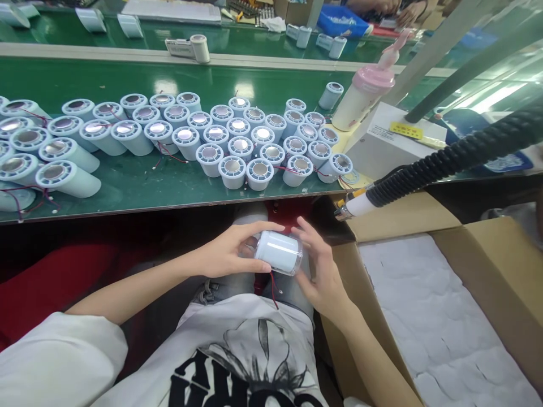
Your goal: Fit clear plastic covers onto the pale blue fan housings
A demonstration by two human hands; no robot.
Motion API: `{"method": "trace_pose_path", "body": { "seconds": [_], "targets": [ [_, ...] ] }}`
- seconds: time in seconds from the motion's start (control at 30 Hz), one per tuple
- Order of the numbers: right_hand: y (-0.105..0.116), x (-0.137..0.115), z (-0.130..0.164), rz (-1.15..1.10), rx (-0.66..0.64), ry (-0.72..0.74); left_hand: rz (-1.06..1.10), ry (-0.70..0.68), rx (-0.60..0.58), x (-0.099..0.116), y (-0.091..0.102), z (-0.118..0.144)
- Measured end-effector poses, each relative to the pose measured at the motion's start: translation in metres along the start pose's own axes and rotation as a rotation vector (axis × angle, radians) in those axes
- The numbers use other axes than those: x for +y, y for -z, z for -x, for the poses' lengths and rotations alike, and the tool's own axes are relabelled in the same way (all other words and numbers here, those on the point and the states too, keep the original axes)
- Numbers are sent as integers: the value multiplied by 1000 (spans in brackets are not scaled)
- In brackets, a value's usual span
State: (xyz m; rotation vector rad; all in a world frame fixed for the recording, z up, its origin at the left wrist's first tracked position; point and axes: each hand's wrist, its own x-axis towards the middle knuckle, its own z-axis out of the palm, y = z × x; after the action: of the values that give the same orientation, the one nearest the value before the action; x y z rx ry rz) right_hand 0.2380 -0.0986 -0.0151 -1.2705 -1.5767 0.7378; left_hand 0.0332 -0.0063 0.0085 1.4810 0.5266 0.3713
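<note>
Above my lap, my left hand (233, 249) grips a light-blue cylinder (278, 252) by its left end, thumb and fingers on opposite sides. The cylinder lies on its side, and a clear plastic cover shows around its right end. A thin red and dark wire (274, 288) with a small white connector dangles beneath it. My right hand (320, 265) is at the covered end with its fingers spread. Its thumb is close to the cover's lower edge; whether it touches I cannot tell.
Many similar light-blue cylinders (232, 169) stand on the green bench (144, 186). A pink-topped pump bottle (360, 96) and a white box (382, 141) are right. A black corrugated hose (449, 152) crosses above an open carton (369, 294) with white packing. Another person's hands (409, 11) show far back.
</note>
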Motion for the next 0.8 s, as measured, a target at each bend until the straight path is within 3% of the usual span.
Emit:
{"method": "trace_pose_path", "body": {
  "seconds": [0.03, 0.1, 0.33, 0.5, 0.67, 0.73, 0.8],
  "targets": [
    [1, 1, 2, 54, -39, 115, 22, 13, -1, 0, 0, 0],
    [3, 2, 4, 72, -105, 182, 49, 26, -20, 0, 1, 0],
    [4, -4, 4, -579, -166, -296, -111, -153, -97, 2, 8, 3],
    [7, -9, 5, -534, -167, -460, 52, -49, -148, -4, 7, 1],
    [-10, -4, 6, -769, -148, -624, 149, 138, -129, -21, -5, -2],
    [-9, 2, 4, -811, -174, -707, 135, 187, -96, -19, -7, -5],
    [9, 16, 5, -678, -117, -718, 56, 186, -21, -3, 3, -14]
  ]
}}
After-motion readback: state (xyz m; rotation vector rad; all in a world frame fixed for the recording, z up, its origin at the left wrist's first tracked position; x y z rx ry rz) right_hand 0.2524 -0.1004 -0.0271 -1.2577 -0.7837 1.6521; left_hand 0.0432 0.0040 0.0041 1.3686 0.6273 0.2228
